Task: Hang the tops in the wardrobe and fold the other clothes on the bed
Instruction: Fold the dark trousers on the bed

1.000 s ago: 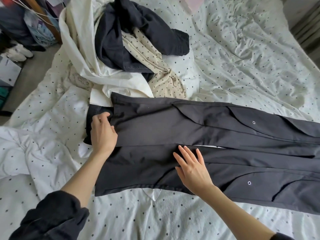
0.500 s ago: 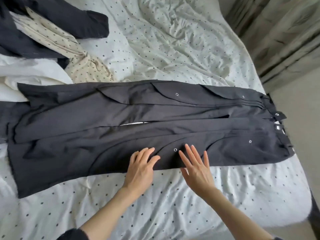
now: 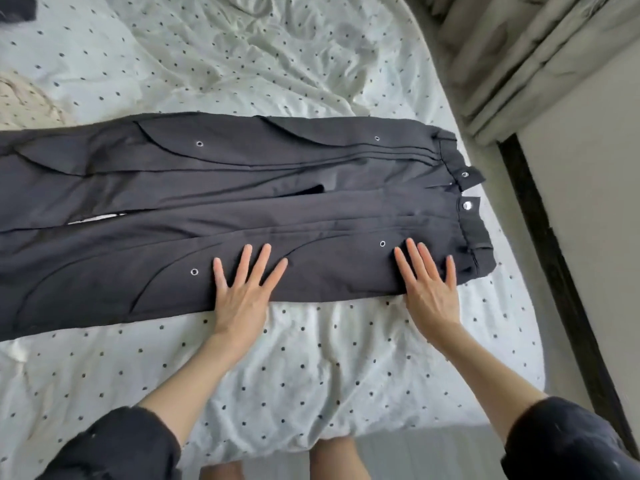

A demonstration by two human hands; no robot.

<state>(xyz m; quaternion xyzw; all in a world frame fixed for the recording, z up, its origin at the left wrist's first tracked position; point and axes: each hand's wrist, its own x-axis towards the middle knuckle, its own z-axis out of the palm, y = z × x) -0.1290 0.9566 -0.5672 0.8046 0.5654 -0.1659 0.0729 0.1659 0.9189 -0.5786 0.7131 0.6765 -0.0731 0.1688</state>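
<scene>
A pair of black trousers (image 3: 242, 188) with metal eyelets lies flat across the bed (image 3: 311, 368), waistband at the right, legs running off the left edge of view. My left hand (image 3: 244, 292) lies flat with spread fingers on the near leg at its front edge. My right hand (image 3: 429, 285) presses flat on the near hip area, close to the waistband (image 3: 467, 216). Neither hand grips the cloth.
The bed has a white dotted sheet, rumpled at the back. A beige dotted garment (image 3: 24, 102) shows at the far left and a dark garment's corner (image 3: 17, 5) at the top left. Curtains (image 3: 519, 57) hang at the right, with floor beyond the bed's edge.
The view has swung right toward the waistband. Both hands have slid right along the near trouser leg, staying flat; the left hand left the hem end.
</scene>
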